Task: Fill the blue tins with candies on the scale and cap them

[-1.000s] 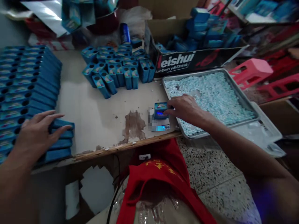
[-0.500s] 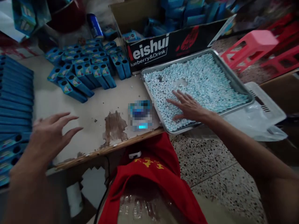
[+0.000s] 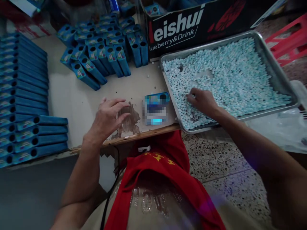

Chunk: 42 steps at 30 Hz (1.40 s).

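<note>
Pale pellets [image 3: 230,76] could scatter from the tray [image 3: 275,62] if the curled right hand [image 3: 202,100], its hold unclear, lifts loosely, while the open left hand [image 3: 104,118] hovers over the table [image 3: 59,73].

There's a red plastic stool [image 3: 290,41] off to the right, and speckled flooring [image 3: 216,159] lower down. I see a black cord [image 3: 111,191] and a partly hidden blue can [image 3: 114,5].

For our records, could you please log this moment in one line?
left hand: open over table | right hand: at pellets | blue container: between hands
</note>
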Each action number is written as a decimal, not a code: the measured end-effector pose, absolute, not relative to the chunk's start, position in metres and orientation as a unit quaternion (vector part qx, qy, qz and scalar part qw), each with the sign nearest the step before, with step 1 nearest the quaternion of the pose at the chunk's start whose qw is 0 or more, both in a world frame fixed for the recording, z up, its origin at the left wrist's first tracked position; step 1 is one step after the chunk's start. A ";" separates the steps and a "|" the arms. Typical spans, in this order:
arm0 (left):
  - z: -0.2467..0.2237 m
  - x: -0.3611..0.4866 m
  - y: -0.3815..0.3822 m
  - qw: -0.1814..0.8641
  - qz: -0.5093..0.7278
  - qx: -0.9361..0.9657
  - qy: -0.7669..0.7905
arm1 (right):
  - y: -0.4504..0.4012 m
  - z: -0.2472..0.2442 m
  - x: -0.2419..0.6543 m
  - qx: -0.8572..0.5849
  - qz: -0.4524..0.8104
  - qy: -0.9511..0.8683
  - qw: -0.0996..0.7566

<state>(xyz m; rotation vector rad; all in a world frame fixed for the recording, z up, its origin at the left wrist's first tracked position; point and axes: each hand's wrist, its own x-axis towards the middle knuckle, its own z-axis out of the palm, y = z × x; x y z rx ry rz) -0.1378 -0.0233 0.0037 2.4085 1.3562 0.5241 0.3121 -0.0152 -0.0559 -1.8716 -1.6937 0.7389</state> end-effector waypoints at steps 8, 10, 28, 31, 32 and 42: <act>-0.018 -0.104 -0.021 0.293 0.321 0.777 0.456 | -0.023 -0.052 0.339 -0.594 0.504 -0.288 0.557; -0.024 -0.092 -0.019 0.315 0.337 0.764 0.451 | -0.027 -0.057 0.326 -0.578 0.505 -0.261 0.586; 0.041 0.064 0.037 0.199 0.305 0.839 0.405 | 0.032 0.026 0.250 -0.477 0.348 -0.444 0.674; 0.041 0.081 0.035 0.208 0.279 0.841 0.415 | 0.030 0.025 0.243 -0.487 0.307 -0.458 0.677; 0.040 0.086 0.033 0.211 0.271 0.840 0.420 | 0.028 0.023 0.243 -0.495 0.297 -0.457 0.677; 0.020 0.107 0.031 0.241 0.281 0.820 0.436 | 0.014 0.015 0.258 -0.489 0.307 -0.412 0.705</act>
